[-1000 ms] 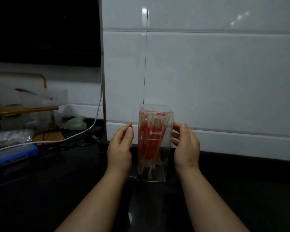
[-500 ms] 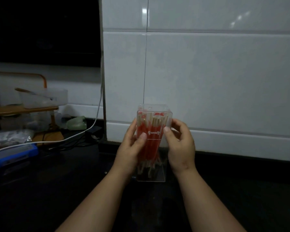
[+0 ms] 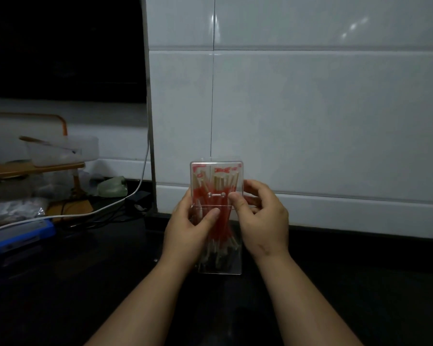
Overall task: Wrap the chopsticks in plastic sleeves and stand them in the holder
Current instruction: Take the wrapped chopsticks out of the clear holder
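A clear plastic holder (image 3: 216,267) stands upright on the dark counter, in front of the white tiled wall. Inside it stand several chopsticks in red-printed sleeves (image 3: 218,196). A small metal handle (image 3: 216,195) sits on the holder's front panel. My left hand (image 3: 188,233) grips the holder's left side, thumb across the front. My right hand (image 3: 261,221) grips the right side, its thumb on the front next to the handle.
A white cable (image 3: 90,213) runs across the counter at the left. A blue box (image 3: 18,236), a foil bag (image 3: 13,212), a clear tub (image 3: 60,151) on a wooden rack and a green object (image 3: 113,188) crowd the left side.
Both hands closed in from beside the holder and took hold of it. The right thumb has since moved up to the handle.
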The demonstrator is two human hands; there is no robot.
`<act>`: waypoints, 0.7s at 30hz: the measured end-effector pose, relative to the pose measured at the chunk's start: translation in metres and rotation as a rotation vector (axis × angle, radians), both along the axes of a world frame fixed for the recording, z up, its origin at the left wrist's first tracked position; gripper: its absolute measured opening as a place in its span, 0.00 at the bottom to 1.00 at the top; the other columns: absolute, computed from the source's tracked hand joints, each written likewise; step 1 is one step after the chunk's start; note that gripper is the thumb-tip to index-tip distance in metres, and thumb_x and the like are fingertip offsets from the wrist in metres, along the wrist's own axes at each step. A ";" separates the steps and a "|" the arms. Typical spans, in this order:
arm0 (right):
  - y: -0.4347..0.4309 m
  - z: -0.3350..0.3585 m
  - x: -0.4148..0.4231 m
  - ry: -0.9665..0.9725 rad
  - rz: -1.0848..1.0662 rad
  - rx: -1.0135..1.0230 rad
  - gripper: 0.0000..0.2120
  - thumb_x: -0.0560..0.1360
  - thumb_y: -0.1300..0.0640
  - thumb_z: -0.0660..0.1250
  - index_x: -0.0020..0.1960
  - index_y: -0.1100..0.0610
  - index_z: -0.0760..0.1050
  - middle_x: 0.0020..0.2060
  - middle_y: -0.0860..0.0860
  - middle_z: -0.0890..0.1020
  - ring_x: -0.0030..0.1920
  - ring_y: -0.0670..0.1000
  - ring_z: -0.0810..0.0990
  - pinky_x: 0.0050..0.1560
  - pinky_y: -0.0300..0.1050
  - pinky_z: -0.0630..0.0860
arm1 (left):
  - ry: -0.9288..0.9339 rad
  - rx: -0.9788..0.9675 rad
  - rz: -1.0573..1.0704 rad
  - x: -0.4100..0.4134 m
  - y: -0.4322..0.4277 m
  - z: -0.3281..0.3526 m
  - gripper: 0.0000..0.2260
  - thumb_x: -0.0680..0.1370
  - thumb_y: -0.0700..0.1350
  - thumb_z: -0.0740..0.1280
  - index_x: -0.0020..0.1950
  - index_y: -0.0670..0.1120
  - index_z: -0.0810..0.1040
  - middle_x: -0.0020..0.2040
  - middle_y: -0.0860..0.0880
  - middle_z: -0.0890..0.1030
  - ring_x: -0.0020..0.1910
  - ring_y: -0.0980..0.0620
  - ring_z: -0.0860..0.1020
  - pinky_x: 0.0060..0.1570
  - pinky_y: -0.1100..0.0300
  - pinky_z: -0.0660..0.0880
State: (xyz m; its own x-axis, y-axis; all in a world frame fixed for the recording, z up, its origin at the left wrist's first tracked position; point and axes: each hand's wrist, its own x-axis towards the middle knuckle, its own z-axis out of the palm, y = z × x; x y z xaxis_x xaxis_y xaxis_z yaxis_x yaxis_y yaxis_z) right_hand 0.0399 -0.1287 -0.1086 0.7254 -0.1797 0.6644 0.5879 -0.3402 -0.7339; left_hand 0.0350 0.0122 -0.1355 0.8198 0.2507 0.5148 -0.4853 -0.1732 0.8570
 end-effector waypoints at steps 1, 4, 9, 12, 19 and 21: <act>0.001 0.000 -0.001 -0.011 -0.015 -0.007 0.23 0.71 0.36 0.68 0.60 0.47 0.77 0.53 0.44 0.82 0.50 0.44 0.82 0.50 0.49 0.82 | 0.004 0.004 0.000 0.000 0.000 0.000 0.21 0.73 0.50 0.74 0.65 0.55 0.77 0.54 0.55 0.85 0.54 0.56 0.83 0.56 0.51 0.80; 0.000 0.004 -0.003 -0.049 -0.084 0.028 0.23 0.70 0.30 0.62 0.49 0.49 0.75 0.46 0.45 0.81 0.44 0.45 0.79 0.44 0.46 0.79 | 0.018 0.047 -0.007 -0.003 0.000 -0.001 0.23 0.72 0.53 0.75 0.67 0.59 0.76 0.56 0.56 0.83 0.55 0.57 0.82 0.56 0.47 0.80; -0.002 0.017 -0.009 -0.088 -0.153 0.189 0.19 0.77 0.43 0.66 0.35 0.53 0.65 0.29 0.47 0.70 0.30 0.43 0.68 0.31 0.32 0.66 | -0.078 0.229 0.130 -0.009 -0.004 0.001 0.33 0.66 0.64 0.70 0.70 0.58 0.74 0.57 0.60 0.77 0.56 0.56 0.78 0.56 0.47 0.79; -0.004 0.027 -0.010 -0.117 -0.128 0.307 0.17 0.79 0.48 0.66 0.35 0.53 0.69 0.28 0.46 0.73 0.30 0.42 0.72 0.33 0.33 0.70 | -0.135 0.249 0.142 -0.011 -0.007 0.000 0.31 0.67 0.62 0.69 0.70 0.56 0.74 0.58 0.60 0.76 0.57 0.56 0.77 0.57 0.47 0.78; 0.000 0.034 -0.020 -0.161 0.033 0.395 0.10 0.71 0.45 0.64 0.39 0.52 0.76 0.34 0.50 0.80 0.36 0.56 0.78 0.38 0.58 0.78 | -0.188 0.128 0.149 -0.011 -0.008 0.004 0.27 0.70 0.61 0.65 0.67 0.53 0.77 0.57 0.58 0.77 0.58 0.58 0.77 0.56 0.59 0.75; -0.001 0.035 -0.021 -0.193 0.102 0.415 0.06 0.73 0.52 0.64 0.41 0.52 0.78 0.37 0.49 0.82 0.39 0.52 0.80 0.41 0.56 0.78 | -0.197 0.047 0.134 -0.012 -0.009 0.007 0.24 0.73 0.61 0.66 0.66 0.53 0.78 0.57 0.57 0.79 0.58 0.58 0.78 0.55 0.62 0.75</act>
State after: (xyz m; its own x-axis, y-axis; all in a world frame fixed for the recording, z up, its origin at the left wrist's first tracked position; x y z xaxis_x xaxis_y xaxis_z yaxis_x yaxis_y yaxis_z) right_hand 0.0185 -0.1295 -0.0739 0.6234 -0.3933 0.6758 0.7422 0.0255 -0.6697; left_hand 0.0229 0.0029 -0.1289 0.6634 0.3226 0.6752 -0.6121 -0.2850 0.7376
